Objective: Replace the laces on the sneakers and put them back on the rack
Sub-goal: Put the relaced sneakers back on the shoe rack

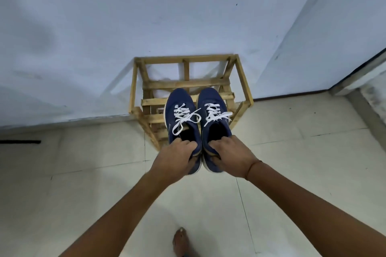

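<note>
The left sneaker [181, 119] and right sneaker [217, 115], judged light and pliable, were gripped at the stiffer heel collars by curled fingers of the left hand [177, 158] and right hand [229, 156]

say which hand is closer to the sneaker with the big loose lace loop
Left. The left hand grips the heel of the looped-lace sneaker; the right hand grips the heel of the other sneaker beside it.
</note>
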